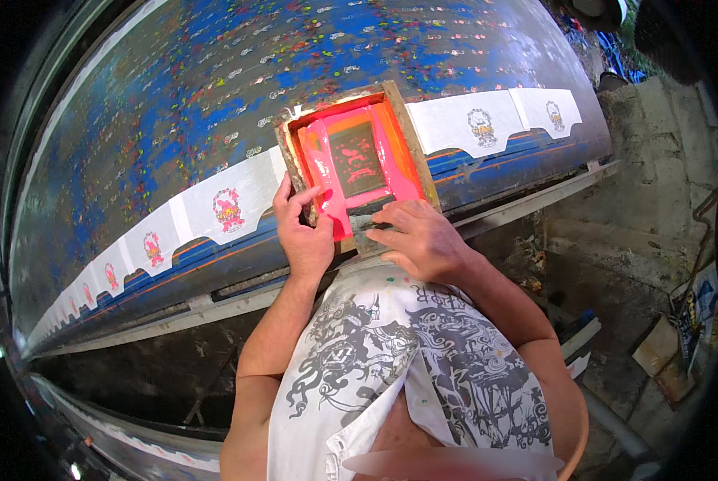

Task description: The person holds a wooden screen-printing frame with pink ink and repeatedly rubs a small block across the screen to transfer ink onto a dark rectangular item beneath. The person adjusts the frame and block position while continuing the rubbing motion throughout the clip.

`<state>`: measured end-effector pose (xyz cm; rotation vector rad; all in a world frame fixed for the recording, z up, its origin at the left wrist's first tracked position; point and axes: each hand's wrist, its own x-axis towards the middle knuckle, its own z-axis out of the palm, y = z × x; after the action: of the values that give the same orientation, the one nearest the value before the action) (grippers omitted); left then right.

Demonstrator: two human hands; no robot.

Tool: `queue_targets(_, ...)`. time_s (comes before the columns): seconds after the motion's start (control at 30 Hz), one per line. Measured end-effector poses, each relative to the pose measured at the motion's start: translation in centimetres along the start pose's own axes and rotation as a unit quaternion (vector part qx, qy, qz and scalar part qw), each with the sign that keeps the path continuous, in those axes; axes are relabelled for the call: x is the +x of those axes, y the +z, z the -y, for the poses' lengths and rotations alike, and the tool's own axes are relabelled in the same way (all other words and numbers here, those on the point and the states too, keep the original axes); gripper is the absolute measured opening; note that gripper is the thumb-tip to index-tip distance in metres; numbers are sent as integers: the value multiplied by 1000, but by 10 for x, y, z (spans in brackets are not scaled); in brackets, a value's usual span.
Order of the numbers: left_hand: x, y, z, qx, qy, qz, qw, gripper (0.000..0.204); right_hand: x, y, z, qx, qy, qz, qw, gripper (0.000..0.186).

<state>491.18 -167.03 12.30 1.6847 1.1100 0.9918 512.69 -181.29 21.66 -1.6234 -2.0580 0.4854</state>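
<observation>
A wooden-framed printing screen (415, 148) lies on the long table, its inside coated with wet pink and orange ink (317, 152) around a dark mesh window (353, 156). My left hand (304, 232) grips the frame's near left corner, thumb and fingers around the side. At the frame's near end my right hand (413, 236) has its fingers curled on a dark, flat-edged squeegee (369, 207), partly hidden by the fingers. Beneath and beside the screen runs a row of white cut pieces (195, 210). Those on the left bear pink-and-dark emblems (228, 210); those on the right show grey-and-yellow ones (481, 127).
The long table (159, 96) is spattered with blue and many-coloured ink, and a rail (527, 192) runs along its near edge. At the right is a rough paved floor (655, 168) with boards (659, 346) lying on it. Another table edge (127, 437) shows behind at lower left.
</observation>
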Motion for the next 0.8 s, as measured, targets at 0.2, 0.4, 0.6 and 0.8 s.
queue_targets(0.2, 3, 6, -18, -11, -12, -28, 999, 17, -40, -7, -28, 11, 123, -208, 970, 44)
queue_targets(0.4, -1, 79, -49, -40, 27, -24, 999, 23, -85, -41, -80, 148, 188, -269, 933, 36)
queue_targets(0.6, -5, 179, -71, -65, 15, -30, 997, 20, -137, -95, -140, 98, 166, -291, 937, 37)
queue_targets(0.8, -17, 229, -97, -60, -33, -21, 997, 20, -170, -141, -171, 76, 159, -268, 947, 36)
